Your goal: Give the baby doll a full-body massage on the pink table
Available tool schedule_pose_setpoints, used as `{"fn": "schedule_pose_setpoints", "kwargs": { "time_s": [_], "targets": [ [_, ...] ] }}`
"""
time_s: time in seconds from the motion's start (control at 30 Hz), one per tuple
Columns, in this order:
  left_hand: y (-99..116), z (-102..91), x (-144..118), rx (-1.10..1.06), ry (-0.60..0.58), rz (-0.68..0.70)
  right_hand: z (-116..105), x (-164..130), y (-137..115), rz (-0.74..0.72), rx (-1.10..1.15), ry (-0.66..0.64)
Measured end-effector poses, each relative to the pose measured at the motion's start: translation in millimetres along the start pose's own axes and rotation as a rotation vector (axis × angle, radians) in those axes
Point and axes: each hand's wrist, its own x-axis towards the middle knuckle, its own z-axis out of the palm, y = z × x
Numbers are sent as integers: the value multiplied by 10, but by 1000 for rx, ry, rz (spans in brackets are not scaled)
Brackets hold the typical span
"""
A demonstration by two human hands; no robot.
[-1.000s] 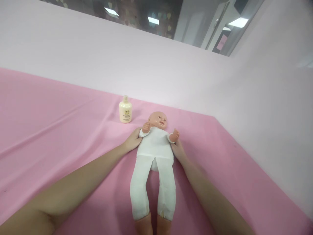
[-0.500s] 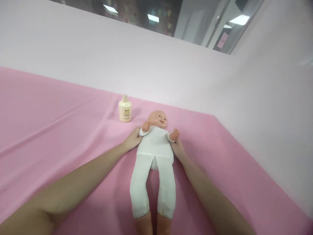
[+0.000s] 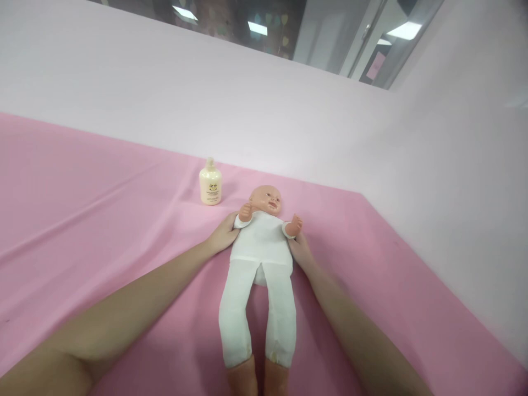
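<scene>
A baby doll (image 3: 263, 239) with a white cloth body lies on its back on the pink sheet (image 3: 103, 231), its head at the far end and its feet cut off by the lower edge of the view. My left hand (image 3: 225, 234) grips its side under the arm on the left, fingers hidden beneath the doll. On the other side my right hand (image 3: 301, 250) holds the doll below its other arm, with most fingers out of sight behind the body. Both of the doll's forearms are raised over my hands.
A cream-coloured pump bottle (image 3: 210, 186) stands upright on the sheet, left of the doll's head. White walls (image 3: 256, 110) rise behind and to the right of the pink surface. A window (image 3: 322, 38) with reflected ceiling lights is set high in the back wall.
</scene>
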Motion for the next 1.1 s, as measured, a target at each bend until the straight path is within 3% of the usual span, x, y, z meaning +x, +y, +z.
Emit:
{"fn": "schedule_pose_setpoints", "kwargs": {
  "time_s": [0.3, 0.83, 1.1],
  "targets": [
    [-1, 3, -3, 6, 1, 14, 10, -10, -26, 106, 20, 24],
    [-75, -1, 2, 28, 19, -10, 16, 2, 8, 87, 18, 18],
    [4, 8, -12, -7, 10, 10, 1, -17, -48, 100, 24, 5]
  ]
}}
